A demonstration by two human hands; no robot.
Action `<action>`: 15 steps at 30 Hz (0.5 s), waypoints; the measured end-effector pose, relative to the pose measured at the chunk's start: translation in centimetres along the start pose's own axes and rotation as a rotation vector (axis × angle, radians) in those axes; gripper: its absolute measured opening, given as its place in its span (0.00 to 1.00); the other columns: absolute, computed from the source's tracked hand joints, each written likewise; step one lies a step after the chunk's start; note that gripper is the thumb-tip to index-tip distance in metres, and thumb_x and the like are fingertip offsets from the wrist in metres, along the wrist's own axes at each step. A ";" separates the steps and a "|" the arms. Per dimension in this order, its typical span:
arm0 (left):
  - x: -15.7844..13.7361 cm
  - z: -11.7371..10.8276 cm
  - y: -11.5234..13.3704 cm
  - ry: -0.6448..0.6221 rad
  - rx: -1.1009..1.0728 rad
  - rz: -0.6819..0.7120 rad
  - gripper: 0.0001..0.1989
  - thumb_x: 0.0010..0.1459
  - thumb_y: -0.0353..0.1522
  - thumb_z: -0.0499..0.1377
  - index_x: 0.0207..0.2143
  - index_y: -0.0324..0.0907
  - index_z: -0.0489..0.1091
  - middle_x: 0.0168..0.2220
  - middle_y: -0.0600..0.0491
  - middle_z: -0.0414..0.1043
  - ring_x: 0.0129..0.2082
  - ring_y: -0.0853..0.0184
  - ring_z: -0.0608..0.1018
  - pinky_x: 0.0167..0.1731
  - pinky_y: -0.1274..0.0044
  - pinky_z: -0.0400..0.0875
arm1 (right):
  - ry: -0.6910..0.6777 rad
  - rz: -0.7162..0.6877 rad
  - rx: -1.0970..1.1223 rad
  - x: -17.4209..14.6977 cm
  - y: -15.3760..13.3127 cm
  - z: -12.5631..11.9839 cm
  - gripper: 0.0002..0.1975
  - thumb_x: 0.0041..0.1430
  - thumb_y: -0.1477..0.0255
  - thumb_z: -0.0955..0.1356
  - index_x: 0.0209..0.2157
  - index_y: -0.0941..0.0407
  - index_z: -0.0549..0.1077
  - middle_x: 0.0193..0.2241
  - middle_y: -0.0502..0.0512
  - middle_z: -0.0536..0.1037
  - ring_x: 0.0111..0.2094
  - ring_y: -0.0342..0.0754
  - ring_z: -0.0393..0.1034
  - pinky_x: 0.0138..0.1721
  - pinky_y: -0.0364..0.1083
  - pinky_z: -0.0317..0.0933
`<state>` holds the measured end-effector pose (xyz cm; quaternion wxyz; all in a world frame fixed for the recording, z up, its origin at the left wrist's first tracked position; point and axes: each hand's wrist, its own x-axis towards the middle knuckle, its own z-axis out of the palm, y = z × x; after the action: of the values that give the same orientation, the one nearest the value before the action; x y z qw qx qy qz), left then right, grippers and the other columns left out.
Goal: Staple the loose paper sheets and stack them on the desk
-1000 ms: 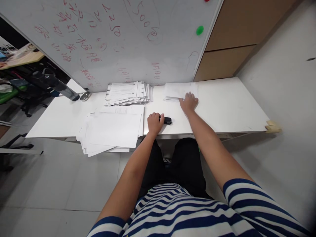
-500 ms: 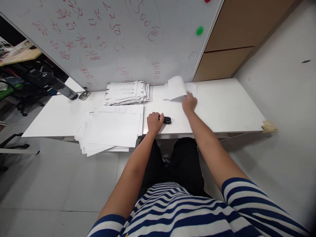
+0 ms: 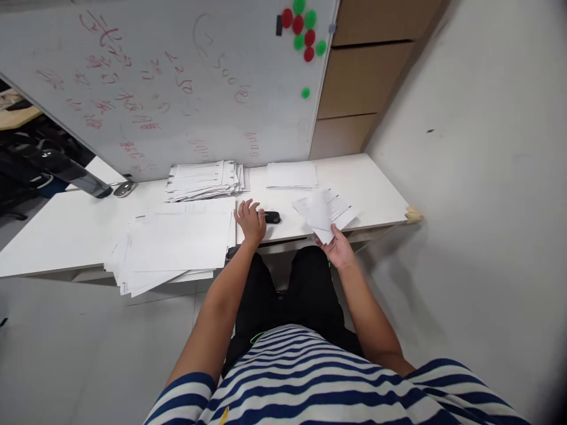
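My right hand (image 3: 339, 249) pinches a few printed paper sheets (image 3: 339, 209) over the table's front edge; one sheet curls up in front of the others. My left hand (image 3: 251, 224) is raised with its fingers apart beside a black stapler (image 3: 272, 217). The stapler lies on the table, its left end partly hidden by the thumb. Left of that hand, a loose pile of large white sheets (image 3: 177, 239) overhangs the front edge. Farther back are a stack of clipped papers (image 3: 199, 179) and a neat stack of white paper (image 3: 292, 175).
The white table (image 3: 376, 189) stands against a whiteboard (image 3: 248, 77) with red writing and magnets. Brown boxes (image 3: 349, 88) are stacked behind it. At the back left are a bottle (image 3: 77, 174) and a small round object (image 3: 124, 189). A wall (image 3: 465, 206) rises on the right.
My right hand has drawn the sheets from the back stack toward me. My left hand has loosened from the stapler, its fingers spreading. The view has shifted to the right.
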<state>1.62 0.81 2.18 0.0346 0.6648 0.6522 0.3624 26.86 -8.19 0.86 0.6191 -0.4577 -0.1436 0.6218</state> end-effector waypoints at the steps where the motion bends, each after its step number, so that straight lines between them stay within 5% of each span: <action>1: -0.4 -0.3 0.3 -0.005 -0.060 0.016 0.19 0.69 0.39 0.45 0.52 0.43 0.71 0.62 0.41 0.66 0.69 0.56 0.58 0.66 0.59 0.45 | 0.001 -0.006 -0.002 -0.8 0.4 -0.3 0.18 0.58 0.57 0.71 0.47 0.49 0.74 0.54 0.51 0.79 0.54 0.53 0.74 0.48 0.52 0.76; 4: -1.4 -1.0 1.8 -0.137 -0.415 -0.004 0.27 0.70 0.46 0.40 0.51 0.41 0.71 0.56 0.41 0.72 0.61 0.58 0.70 0.61 0.64 0.60 | -0.056 -0.037 -0.064 -2.4 1.1 -0.9 0.21 0.56 0.56 0.72 0.48 0.51 0.75 0.52 0.54 0.80 0.54 0.55 0.75 0.53 0.53 0.74; 7: -1.9 -2.1 3.9 -0.479 -0.812 -0.281 0.33 0.68 0.53 0.40 0.50 0.40 0.72 0.53 0.40 0.75 0.52 0.58 0.77 0.51 0.67 0.70 | -0.160 0.027 -0.170 -3.5 1.1 -1.3 0.21 0.55 0.54 0.73 0.43 0.54 0.78 0.45 0.58 0.83 0.51 0.58 0.77 0.53 0.54 0.74; 11: -2.3 -4.1 5.5 -0.966 -1.072 -0.481 0.29 0.56 0.52 0.63 0.50 0.39 0.73 0.44 0.42 0.80 0.42 0.56 0.81 0.43 0.67 0.74 | -0.234 0.159 -0.252 -4.3 1.1 -1.6 0.22 0.55 0.53 0.73 0.39 0.57 0.80 0.43 0.62 0.84 0.48 0.58 0.79 0.51 0.52 0.74; 15: -3.2 -4.2 4.6 -0.980 -1.084 -0.531 0.27 0.44 0.44 0.72 0.43 0.39 0.74 0.37 0.46 0.80 0.34 0.62 0.80 0.38 0.71 0.73 | -0.228 0.143 -0.275 -4.4 2.5 -2.2 0.29 0.55 0.45 0.70 0.43 0.56 0.80 0.48 0.61 0.82 0.52 0.57 0.77 0.54 0.52 0.72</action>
<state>3.65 -4.49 6.25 0.7252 0.4608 0.4315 0.2750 26.12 -13.44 -0.44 0.4849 -0.4734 -0.2635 0.6865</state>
